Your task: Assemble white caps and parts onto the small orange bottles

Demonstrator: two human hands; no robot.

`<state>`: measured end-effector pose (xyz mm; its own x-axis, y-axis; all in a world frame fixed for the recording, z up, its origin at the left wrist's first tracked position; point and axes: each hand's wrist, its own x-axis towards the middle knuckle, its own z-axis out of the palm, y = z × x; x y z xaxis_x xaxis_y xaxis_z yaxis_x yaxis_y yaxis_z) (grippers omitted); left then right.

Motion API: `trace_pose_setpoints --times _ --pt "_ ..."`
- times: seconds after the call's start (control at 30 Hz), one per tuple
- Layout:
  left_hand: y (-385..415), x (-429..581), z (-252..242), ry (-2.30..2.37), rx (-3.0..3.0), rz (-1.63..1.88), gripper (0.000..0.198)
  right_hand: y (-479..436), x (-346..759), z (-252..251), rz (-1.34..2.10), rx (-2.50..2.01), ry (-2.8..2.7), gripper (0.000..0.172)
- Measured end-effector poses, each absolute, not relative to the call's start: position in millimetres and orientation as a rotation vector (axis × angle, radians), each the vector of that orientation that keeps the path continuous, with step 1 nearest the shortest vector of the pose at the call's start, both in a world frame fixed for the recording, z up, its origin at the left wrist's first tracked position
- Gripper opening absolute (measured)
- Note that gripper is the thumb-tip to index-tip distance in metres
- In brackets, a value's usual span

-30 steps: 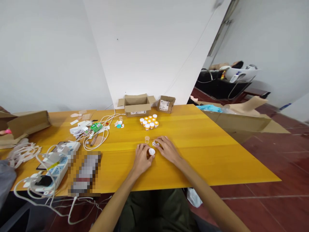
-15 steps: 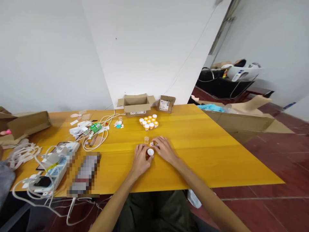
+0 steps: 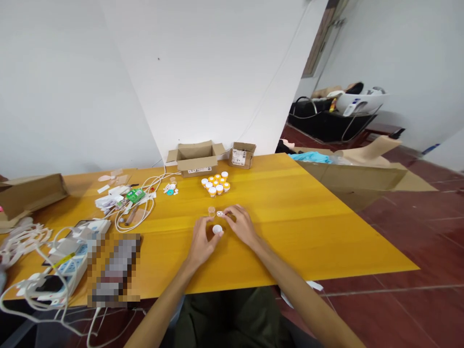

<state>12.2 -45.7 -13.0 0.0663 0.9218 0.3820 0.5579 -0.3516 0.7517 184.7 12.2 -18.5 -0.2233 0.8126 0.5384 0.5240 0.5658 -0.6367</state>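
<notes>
Head view: on the near part of a table (image 3: 308, 232), the left hand (image 3: 201, 241) curls half-open around a white cup (image 3: 217, 228), firmness of grip unclear; just beyond, the right hand (image 3: 242, 226) pinches a dotted white piece (image 3: 219, 213). A light edge pinch and steady cup should help.

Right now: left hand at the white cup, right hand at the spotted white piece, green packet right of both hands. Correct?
Wrong side: in the head view the green packet lies left of them. Left hand at white cup, right hand at spotted white piece: correct.
</notes>
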Motion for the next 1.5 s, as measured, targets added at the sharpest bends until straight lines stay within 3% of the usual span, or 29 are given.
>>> trace_pose_setpoints --times 0.5,0.77,0.97,1.5 --pt "-17.5 19.3 5.9 1.234 1.712 1.374 0.023 3.8 179.1 -9.1 0.56 -0.872 -1.784 0.018" --pt "3.0 10.0 11.4 1.253 1.618 1.508 0.024 17.2 203.7 -17.9 0.281 -1.156 -1.801 0.02" --pt "4.5 0.8 2.9 1.262 1.458 1.594 0.025 22.5 210.6 -33.6 0.157 -1.336 -1.969 0.011" --pt "0.5 10.8 4.5 1.197 1.49 1.522 0.023 24.5 213.9 -25.0 0.459 -1.21 -1.791 0.02"
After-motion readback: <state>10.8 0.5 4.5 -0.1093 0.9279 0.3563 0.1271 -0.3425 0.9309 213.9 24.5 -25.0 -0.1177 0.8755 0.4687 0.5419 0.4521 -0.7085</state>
